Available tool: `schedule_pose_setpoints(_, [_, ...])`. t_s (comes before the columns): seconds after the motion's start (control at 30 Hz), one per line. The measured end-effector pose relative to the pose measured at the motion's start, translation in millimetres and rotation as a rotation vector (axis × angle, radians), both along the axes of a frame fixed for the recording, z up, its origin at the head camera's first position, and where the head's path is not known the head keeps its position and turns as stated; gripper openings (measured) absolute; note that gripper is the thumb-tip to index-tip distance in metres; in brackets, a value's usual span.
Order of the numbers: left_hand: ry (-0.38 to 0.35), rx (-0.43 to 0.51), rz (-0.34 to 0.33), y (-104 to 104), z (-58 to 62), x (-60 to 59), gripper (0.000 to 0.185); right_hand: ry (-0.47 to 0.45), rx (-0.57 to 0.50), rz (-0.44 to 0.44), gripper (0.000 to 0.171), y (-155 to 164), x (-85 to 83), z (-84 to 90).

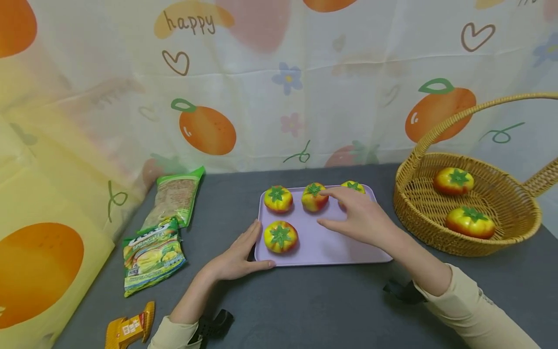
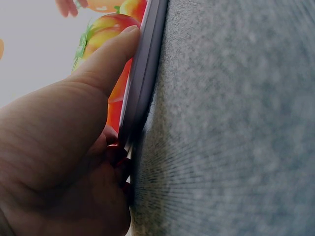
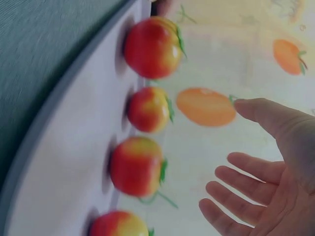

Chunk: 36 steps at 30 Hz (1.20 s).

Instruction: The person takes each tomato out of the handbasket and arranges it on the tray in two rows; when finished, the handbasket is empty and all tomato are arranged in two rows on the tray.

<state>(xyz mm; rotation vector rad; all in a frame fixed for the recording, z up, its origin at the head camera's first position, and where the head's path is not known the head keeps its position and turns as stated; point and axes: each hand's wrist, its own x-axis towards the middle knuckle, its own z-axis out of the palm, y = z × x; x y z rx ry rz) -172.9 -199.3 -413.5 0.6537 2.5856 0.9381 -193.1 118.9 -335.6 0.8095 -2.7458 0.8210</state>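
Observation:
A lilac tray holds a back row of three yellow-red tomatoes with green star-shaped tops: a left one, a middle one and a right one partly hidden by a hand. In front of the left one sits another tomato. My left hand rests at the tray's front left corner, fingers along the left side, thumb at the front rim. My right hand hovers over the tray, its thumb and fingers spread apart. The right wrist view shows nothing within that hand.
To the right stands a wicker basket with a tall handle, holding two tomatoes. On the left lie a green-edged bag, a green and yellow packet and an orange wrapper. A printed cloth hangs behind the table.

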Motion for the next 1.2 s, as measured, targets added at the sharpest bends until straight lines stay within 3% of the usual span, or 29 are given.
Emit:
schedule_pose_setpoints(0.57, [0.000,0.004,-0.002,-1,-1.1,-0.4,0.105,0.089,-0.078,-0.192,0.049,82,17.3,13.8])
schedule_pose_setpoints(0.83, [0.011,0.012,-0.010,0,-0.5,0.2,0.103,-0.033,-0.062,-0.316,0.053,127,24.0,20.2])
schedule_pose_setpoints(1.2, [-0.009,0.000,0.001,0,0.3,0.4,0.106,-0.144,0.145,-0.408,0.066,192,13.4,11.2])
